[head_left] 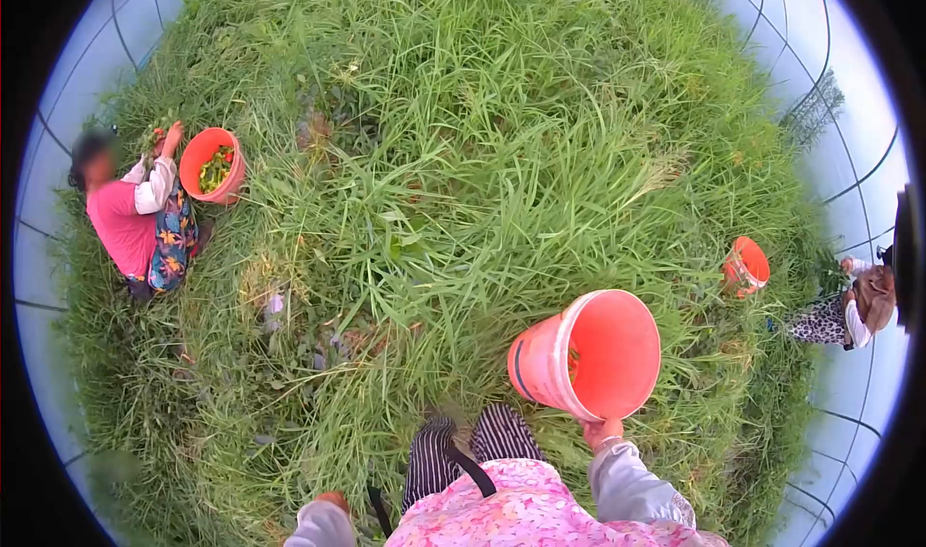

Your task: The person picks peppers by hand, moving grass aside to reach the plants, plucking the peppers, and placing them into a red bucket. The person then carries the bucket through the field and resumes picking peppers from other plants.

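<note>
A pinkish-red plastic bucket (540, 359) is tilted in front of me to the right, its mouth turned up toward my head. My right hand (604, 434) is closed on the near edge of its rim. A little yellowish-green stuff shows inside at the left wall; the rest of the visible inner wall is bare. My left hand (335, 501) hangs low beside my left leg, mostly hidden by its grey sleeve, and its fingers do not show. Tall grass (434, 287) lies under and around the bucket.
At left a person (125, 219) sits in the grass by a red bucket (234, 182) holding green and yellowish produce. Another person (858, 306) is at far right, near a smaller-looking red bucket (745, 269). Pale greenhouse walls (849, 84) with dark ribs curve along both sides.
</note>
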{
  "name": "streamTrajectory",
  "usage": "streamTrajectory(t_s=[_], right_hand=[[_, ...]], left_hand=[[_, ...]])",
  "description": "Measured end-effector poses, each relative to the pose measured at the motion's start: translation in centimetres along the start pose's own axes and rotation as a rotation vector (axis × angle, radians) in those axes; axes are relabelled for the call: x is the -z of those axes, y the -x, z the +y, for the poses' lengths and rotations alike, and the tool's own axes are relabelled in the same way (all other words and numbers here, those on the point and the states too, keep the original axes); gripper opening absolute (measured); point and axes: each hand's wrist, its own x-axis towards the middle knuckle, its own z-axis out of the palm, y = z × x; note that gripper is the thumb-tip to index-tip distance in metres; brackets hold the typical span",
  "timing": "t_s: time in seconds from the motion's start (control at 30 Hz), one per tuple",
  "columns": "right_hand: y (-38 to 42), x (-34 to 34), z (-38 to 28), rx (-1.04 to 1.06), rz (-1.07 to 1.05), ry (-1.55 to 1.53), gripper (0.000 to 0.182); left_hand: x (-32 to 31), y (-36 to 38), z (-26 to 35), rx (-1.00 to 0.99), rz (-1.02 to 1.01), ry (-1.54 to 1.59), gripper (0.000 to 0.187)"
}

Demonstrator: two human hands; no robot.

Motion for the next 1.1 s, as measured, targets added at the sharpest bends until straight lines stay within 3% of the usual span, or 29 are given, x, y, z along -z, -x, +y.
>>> streamTrajectory(t_s=[0.03, 0.1, 0.23, 0.33, 0.57, 0.67, 0.77, 0.9, 1.1], right_hand=[[0.5, -0.2, -0.3, -0.019, -0.03, -0.088, 0.031], [2.0, -1.4, -1.0, 0.03, 0.046, -0.207, 0.031], [0.9, -0.6, -3.6, 0.068, 0.059, -0.293, 0.029], [-0.5, 0.8, -5.3, 0.11, 0.099, -0.301, 0.027], [-5.0, 5.2, -9.3, 0.158, 0.218, -0.199, 0.026], [-5.7, 6.1, -10.0, 0.173, 0.175, -0.129, 0.023], [-5.8, 5.8, -9.7, 0.204, 0.154, -0.174, 0.022], [-5.3, 6.6, -10.0, 0.173, 0.151, -0.101, 0.027], [-3.2, 7.8, -12.0, 0.108, 0.168, -0.091, 0.02]], left_hand=[[6.4, 1.9, 0.8, 0.062, -0.038, -0.007, 0.028], [11.9, 2.4, 1.5, 0.264, 0.211, 0.125, 0.024], [21.7, 0.7, 4.0, 0.137, 0.297, 0.052, 0.023], [25.5, -2.5, 7.8, 0.037, 0.489, -0.028, 0.024], [40.2, 0.9, 23.9, -0.288, 0.572, 0.12, 0.028], [45.1, 1.6, 27.5, -0.374, 0.673, 0.104, 0.026], [50.1, 3.2, 31.1, -0.272, 0.561, -0.031, 0.028], [52.9, 2.0, 34.7, -0.366, 0.643, -0.125, 0.028], [57.1, 2.6, 43.9, -0.524, 0.571, -0.264, 0.03]])
